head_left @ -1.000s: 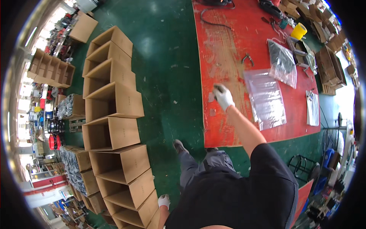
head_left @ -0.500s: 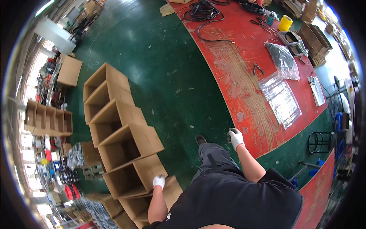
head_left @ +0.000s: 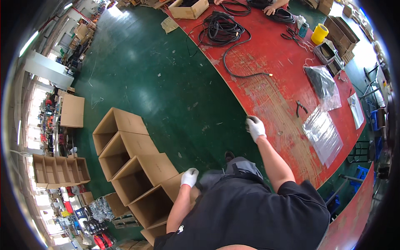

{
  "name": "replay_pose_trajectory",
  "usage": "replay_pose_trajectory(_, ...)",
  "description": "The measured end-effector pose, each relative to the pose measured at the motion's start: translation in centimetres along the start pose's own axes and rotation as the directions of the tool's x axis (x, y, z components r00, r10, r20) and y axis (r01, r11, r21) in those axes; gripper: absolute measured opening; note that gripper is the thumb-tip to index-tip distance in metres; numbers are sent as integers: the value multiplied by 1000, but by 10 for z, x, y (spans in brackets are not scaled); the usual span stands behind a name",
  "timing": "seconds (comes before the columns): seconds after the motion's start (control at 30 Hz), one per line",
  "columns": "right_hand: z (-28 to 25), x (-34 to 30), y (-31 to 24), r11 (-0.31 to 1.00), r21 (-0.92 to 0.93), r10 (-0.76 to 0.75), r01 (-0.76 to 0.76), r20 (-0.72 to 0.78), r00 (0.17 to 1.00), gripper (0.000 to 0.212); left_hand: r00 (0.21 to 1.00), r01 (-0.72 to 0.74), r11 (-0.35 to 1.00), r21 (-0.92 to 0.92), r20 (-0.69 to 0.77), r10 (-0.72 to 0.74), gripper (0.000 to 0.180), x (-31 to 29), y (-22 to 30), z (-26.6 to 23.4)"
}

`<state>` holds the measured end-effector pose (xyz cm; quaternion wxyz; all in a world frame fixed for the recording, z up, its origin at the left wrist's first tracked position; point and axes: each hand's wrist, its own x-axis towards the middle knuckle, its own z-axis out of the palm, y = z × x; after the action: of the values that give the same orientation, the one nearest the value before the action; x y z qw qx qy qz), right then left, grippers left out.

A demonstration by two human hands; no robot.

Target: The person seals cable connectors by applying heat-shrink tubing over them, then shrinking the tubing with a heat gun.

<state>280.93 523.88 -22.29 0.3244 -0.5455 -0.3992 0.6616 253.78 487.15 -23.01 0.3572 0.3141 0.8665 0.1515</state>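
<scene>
Red table (head_left: 287,79) fills the right side, its long edge slanting from upper left to lower right. Carton row (head_left: 156,168), at least 5 boxes, mouths facing left, long axis slanting the same way; 1 strip of green floor between. Black cable coil (head_left: 221,31) at far end of table; clear bag (head_left: 323,135) nearer. Left hand (head_left: 190,177), gloved, closest to the row, which lies to its left; fingers curled, contents and contact indeterminable. Right hand (head_left: 255,128) at table edge, fingers bent, grip likewise unclear. Pliers (head_left: 298,105) well to its right.

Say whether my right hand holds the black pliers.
No, the black pliers lie on the red table, apart from your right hand.
</scene>
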Motion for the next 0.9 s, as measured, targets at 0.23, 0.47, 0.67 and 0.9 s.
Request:
replay_pose_trajectory(0.23, 145, 113, -114, 956, -193, -167, 219, 253, 953, 36, 995, 82, 997, 6, 63, -82, 38, 140, -27, -69)
replay_pose_trajectory(0.47, 126, 223, -86, 947, -314, -95, 72, -57, 994, 34, 969, 174, 984, -28, 184, -166, 33, 305, -107, -87)
replay_pose_trajectory(0.67, 128, 276, -105, 981, -193, -86, 19, -347, 934, 29, 961, -155, 909, 387, 272, 48, 40, 492, 4, -201)
replay_pose_trajectory(0.9, 249, 358, -214, 965, -238, -187, 110, -328, 926, 36, 976, -187, 977, -106, 90, 196, 35, 717, 169, -316)
